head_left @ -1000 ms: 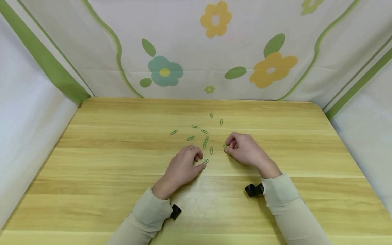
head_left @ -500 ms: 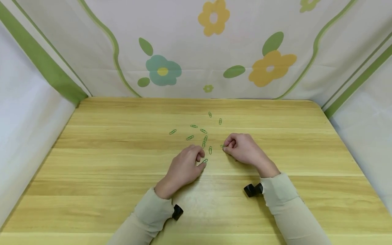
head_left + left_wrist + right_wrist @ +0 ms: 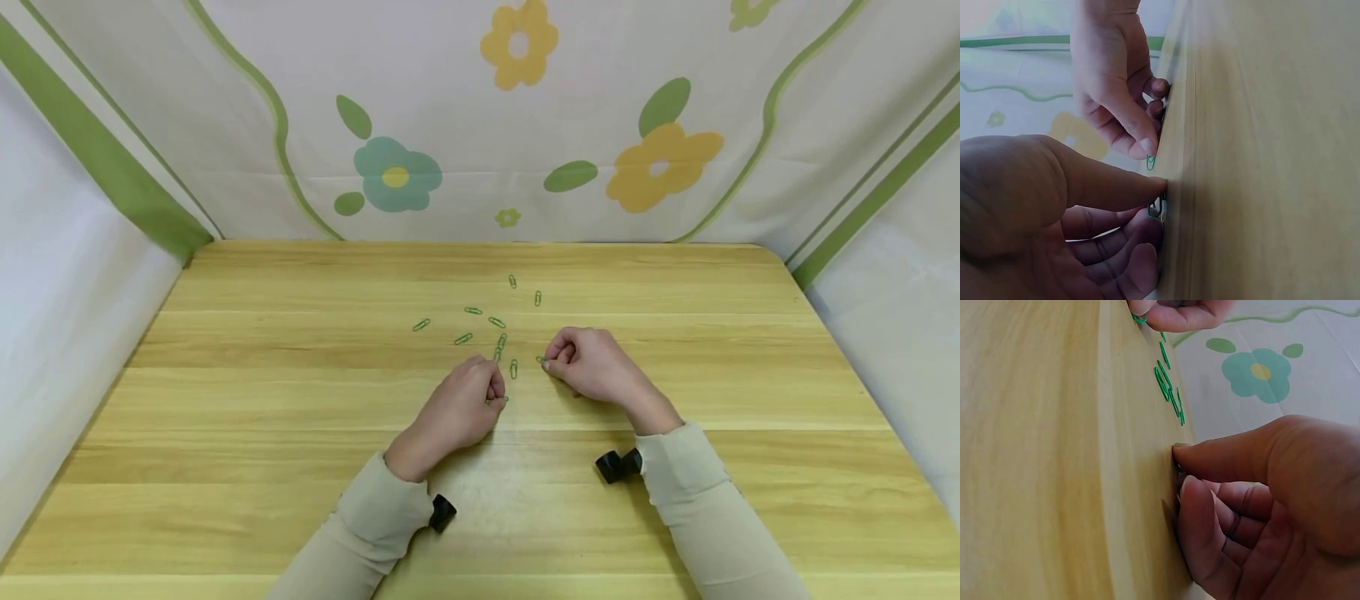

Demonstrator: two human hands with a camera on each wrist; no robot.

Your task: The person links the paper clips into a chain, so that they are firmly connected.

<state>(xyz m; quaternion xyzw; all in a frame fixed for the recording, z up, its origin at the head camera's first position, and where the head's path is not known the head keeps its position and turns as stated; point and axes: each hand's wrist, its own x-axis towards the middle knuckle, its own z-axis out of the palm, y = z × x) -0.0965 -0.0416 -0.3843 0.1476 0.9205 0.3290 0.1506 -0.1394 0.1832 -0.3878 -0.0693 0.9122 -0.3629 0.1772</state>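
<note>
My left hand (image 3: 459, 407) pinches a green paper clip (image 3: 1154, 207) between thumb and fingers, low over the wooden table. Just to the right, my right hand (image 3: 595, 365) holds another green paper clip (image 3: 1150, 162) by one end, and its free loop points left. Between the hands lies a single loose paper clip (image 3: 513, 369). Beyond the left fingertips, two paper clips (image 3: 502, 341) lie end to end, touching or overlapping; the nearer one is partly hidden by the hand. The fingers cover much of both held clips.
Several more green paper clips (image 3: 464, 339) lie scattered toward the back of the table (image 3: 247, 383), two of them farthest off near the centre. A white curtain (image 3: 480, 125) with printed flowers stands behind the table's far edge.
The left thumb and fingers have come together on the paper clip they were beside. My right hand stays nearly in place with its clip. The head view has shifted slightly.
</note>
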